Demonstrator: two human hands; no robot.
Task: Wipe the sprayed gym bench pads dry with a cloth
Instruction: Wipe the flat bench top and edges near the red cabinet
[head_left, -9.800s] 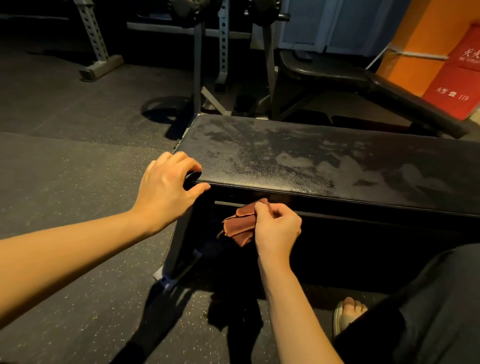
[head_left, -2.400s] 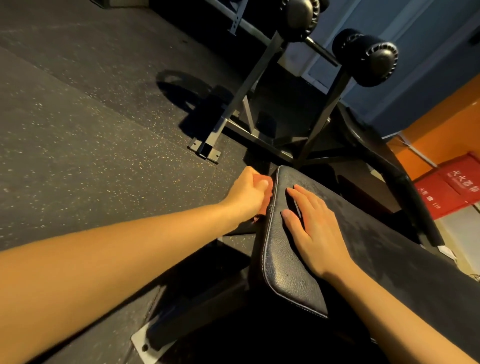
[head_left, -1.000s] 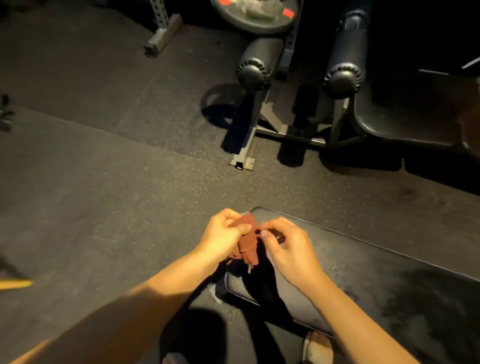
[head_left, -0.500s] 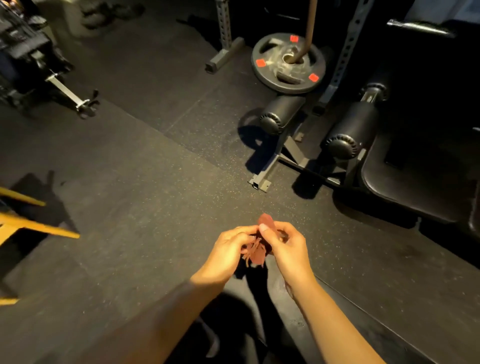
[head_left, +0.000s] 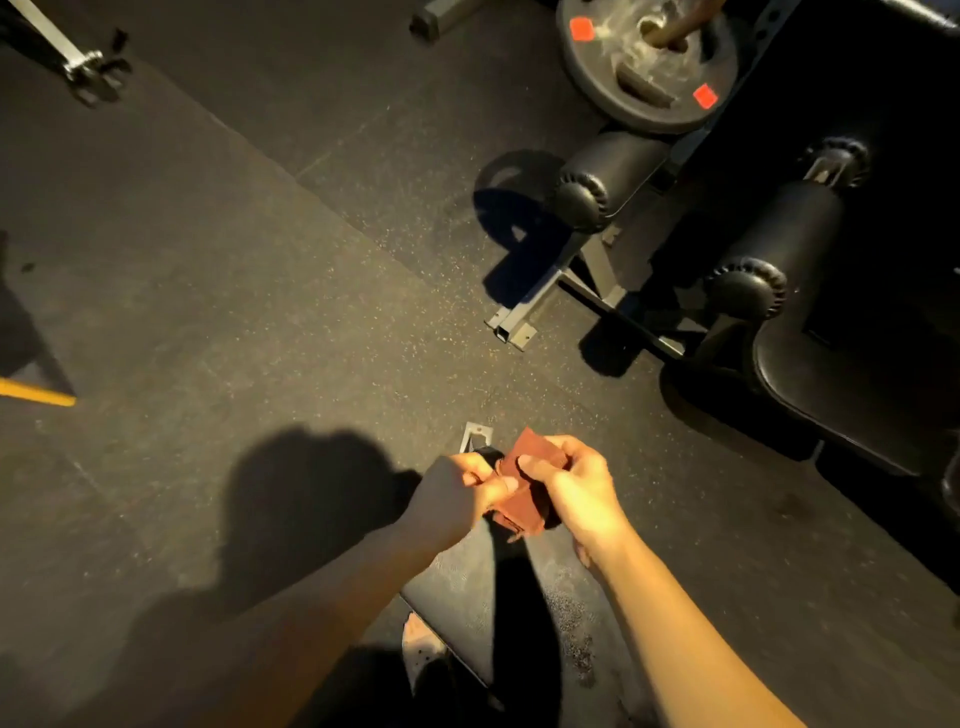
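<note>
Both of my hands are up off the work here, meeting over the cloth (head_left: 524, 499). My left hand (head_left: 457, 493) is in shadow, its fingers curled in and pinching the cloth's left edge. My right hand (head_left: 576, 488) has its thumb laid across the front of the reddish fabric, with the fingers wrapped behind. So each hand is clamped on the cloth, and the bunched lower part hangs loose beneath my knuckles.

The bench pad (head_left: 467, 587) lies directly under both hands and runs back toward my body between my forearms. The cloth is not touching it. I read this as refolding. Holding the cloth in the air between two pinches lets me turn it over and bring a fresh, drier face to the front, which I could not do with it pressed flat.

Just beneath my right forearm the vinyl shows a speckled patch (head_left: 576, 623) that looks like spray droplets, so I judge that part is not yet wiped. Well beyond my right hand sits a second bench (head_left: 841, 395) with its foam rollers (head_left: 608, 176). I cannot tell whether that one is wet.
</note>
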